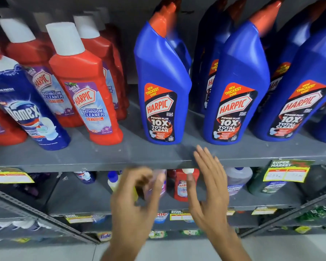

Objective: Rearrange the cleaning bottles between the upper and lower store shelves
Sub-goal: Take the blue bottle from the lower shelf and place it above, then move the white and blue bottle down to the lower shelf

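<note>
Both the left hand [137, 200], fingers loosely curled, and the right hand [209, 187], spread flat, are empty at six o'clock, while Harpic bottles [163, 102] crowd the upper shelf [102, 157] at twelve, so the rearranging looks largely undone.

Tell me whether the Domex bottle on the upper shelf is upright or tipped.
Tipped. The Domex bottle leans left against the red bottles, base out on the shelf.

Bright even store light, dim lower shelf [252, 202], motion-blurred left hand [134, 202], wide-angle bending at edges
</note>
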